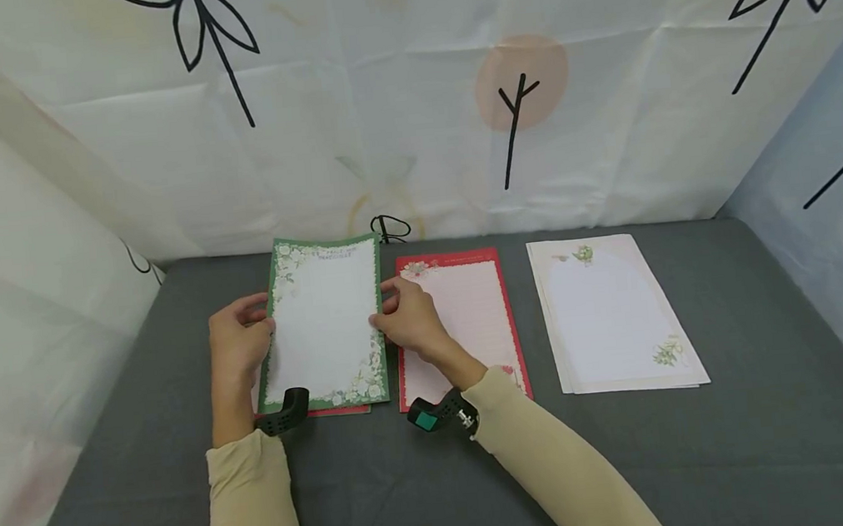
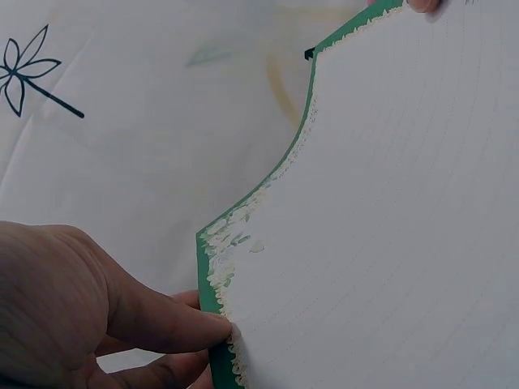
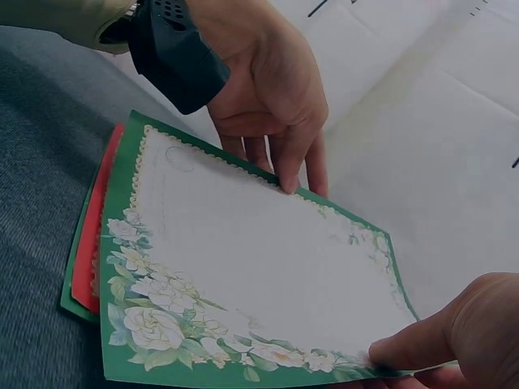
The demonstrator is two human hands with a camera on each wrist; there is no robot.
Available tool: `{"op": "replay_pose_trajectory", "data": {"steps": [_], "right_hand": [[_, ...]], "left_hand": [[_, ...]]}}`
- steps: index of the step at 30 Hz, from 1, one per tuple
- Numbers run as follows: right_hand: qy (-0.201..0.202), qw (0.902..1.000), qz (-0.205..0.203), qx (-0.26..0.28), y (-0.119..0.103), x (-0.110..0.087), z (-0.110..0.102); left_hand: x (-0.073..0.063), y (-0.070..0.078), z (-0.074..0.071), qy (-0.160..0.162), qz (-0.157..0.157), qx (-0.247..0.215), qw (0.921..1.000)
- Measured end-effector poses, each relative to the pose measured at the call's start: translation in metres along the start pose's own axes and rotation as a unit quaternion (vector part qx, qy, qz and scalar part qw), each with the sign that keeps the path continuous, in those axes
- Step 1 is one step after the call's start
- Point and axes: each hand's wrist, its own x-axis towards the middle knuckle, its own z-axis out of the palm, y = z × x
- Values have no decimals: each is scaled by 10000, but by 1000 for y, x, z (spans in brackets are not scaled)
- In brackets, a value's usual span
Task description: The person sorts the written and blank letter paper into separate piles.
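A sheet of stationery paper (image 1: 327, 321) with a green border and white flowers is held between both hands, its top edge bowed in the left wrist view. My left hand (image 1: 238, 339) pinches its left edge, thumb on the face and fingers behind. On the opposite edge, my right hand (image 1: 413, 318) pinches it the same way. Beneath this sheet, a red-bordered sheet (image 3: 91, 267) and another green-edged sheet (image 3: 73, 301) stick out in the right wrist view. The held sheet hides most of both.
Just right of the held paper lies a red-bordered lined sheet (image 1: 465, 326), partly under my right forearm. Farther right rests a slightly offset stack of pale sheets with green leaf prints (image 1: 614, 313). The grey tabletop (image 1: 767, 433) meets a patterned white cloth (image 1: 417, 130) behind.
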Motion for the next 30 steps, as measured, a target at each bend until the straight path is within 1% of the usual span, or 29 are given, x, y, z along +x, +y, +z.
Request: {"op": "replay_pose_trajectory", "data": {"steps": [2, 6, 10, 16, 21, 25, 27, 30], "right_hand": [[-53, 9999, 111, -97, -1, 2, 5], [-191, 9988, 308, -336, -2, 5, 13], [-370, 9972, 447, -481, -3, 6, 16], [-598, 9952, 547, -547, -5, 4, 15], [-682, 9948, 543, -521, -8, 1, 10], [-704, 9953, 426, -509, -8, -3, 3], [-678, 9959, 329, -504, -7, -5, -2], [-574, 9969, 195, -504, -5, -8, -11]], "left_hand": [[1, -2, -1, 145, -39, 64, 9999], [4, -7, 0, 366, -137, 345, 9986], [8, -14, 0, 380, -205, 628, 9971], [10, -21, 5, 389, -294, 750, 9960], [10, -21, 9, 430, -353, 742, 9957], [10, -22, 9, 519, -347, 786, 9950], [10, -21, 9, 565, -309, 811, 9946], [9, -17, 11, 566, -159, 784, 9952]]}}
